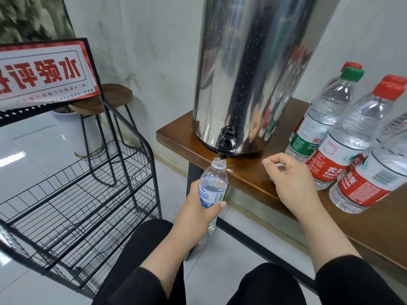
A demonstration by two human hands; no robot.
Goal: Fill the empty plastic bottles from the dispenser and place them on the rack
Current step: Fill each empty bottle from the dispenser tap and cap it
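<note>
My left hand (199, 208) grips a clear plastic bottle with a blue label (213, 188), uncapped, its mouth right under the black tap (226, 142) of the steel dispenser (248, 69). Just right of the tap, my right hand (288, 183) hovers over the wooden table's edge (246, 177), fingers curled around a small white cap (280, 167). The black wire rack (83, 194) stands at the left with bare shelves.
Several capped bottles with red and green labels (343, 155) stand on the table at the right, close to my right hand. A red-and-white sign (44, 71) tops the rack. Two wooden stools (110, 100) stand behind it. My black-trousered knees fill the bottom.
</note>
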